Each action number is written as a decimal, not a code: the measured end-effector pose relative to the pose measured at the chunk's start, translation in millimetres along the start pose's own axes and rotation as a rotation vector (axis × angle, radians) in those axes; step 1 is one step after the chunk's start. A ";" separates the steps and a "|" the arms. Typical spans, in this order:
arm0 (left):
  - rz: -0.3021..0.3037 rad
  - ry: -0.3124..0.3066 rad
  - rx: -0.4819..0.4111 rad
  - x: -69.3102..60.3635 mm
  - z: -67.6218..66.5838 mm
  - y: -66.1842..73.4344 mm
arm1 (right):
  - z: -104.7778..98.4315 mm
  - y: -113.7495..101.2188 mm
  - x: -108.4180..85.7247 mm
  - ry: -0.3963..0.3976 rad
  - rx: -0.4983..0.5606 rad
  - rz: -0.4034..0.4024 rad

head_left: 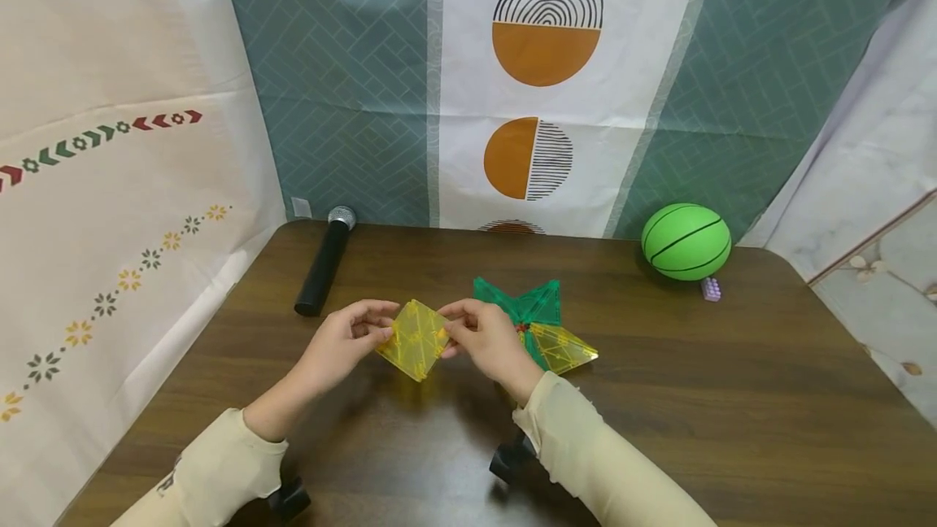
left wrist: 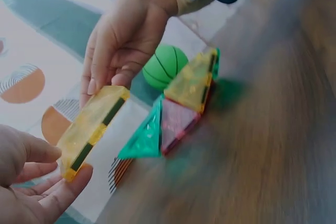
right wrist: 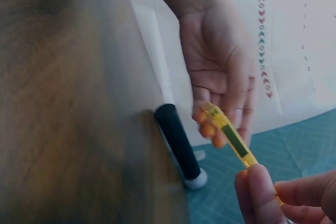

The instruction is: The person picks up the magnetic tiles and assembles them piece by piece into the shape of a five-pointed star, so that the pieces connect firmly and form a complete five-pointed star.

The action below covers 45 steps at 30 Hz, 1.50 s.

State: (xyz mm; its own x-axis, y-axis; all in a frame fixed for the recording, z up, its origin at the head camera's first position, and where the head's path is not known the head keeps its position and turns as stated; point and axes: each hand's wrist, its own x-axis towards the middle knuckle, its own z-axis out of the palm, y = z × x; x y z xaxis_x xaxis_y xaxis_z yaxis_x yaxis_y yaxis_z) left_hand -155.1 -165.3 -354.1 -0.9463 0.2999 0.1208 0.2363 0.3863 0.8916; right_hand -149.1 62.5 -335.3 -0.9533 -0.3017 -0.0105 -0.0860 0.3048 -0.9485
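Note:
Both hands hold one translucent yellow magnetic tile [head_left: 416, 340] above the table, and it looks diamond-shaped in the head view. My left hand [head_left: 350, 341] pinches its left corner between thumb and fingers. At the opposite corner my right hand [head_left: 489, 338] pinches it the same way. Dark magnet strips show along the edge of the yellow tile [left wrist: 94, 129] in the left wrist view. Just beyond the right hand stands a joined group of magnetic tiles, with green tiles [head_left: 540, 301], a yellow tile [head_left: 562, 348] and a pink tile [left wrist: 176, 121]. The right forearm partly hides this group.
A black microphone [head_left: 322, 271] with a silver head lies at the table's back left. A green ball [head_left: 686, 241] with black lines sits at the back right, beside a small purple brick [head_left: 711, 289]. Patterned cloths [head_left: 344, 88] hang behind the brown wooden table [head_left: 732, 413].

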 end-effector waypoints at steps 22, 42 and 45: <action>-0.176 -0.053 -0.481 14.8 42.7 -7.7 | -60.8 -21.9 39.2 -0.258 -0.399 -0.057; -0.244 0.054 -0.694 12.2 103.2 -14.7 | -63.5 -9.1 87.6 -0.559 -0.584 -0.041; -0.252 0.063 -0.697 10.6 108.5 -13.8 | -61.0 -6.0 90.3 -0.599 -0.614 -0.030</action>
State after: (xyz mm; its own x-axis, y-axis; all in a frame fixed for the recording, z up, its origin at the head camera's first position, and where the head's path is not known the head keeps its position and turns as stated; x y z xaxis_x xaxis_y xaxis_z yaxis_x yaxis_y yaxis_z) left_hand -144.4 -72.9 -412.5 -0.9692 0.2164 -0.1175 -0.1644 -0.2130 0.9631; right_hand -252.4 88.6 -311.2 -0.6492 -0.6909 -0.3180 -0.4147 0.6720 -0.6135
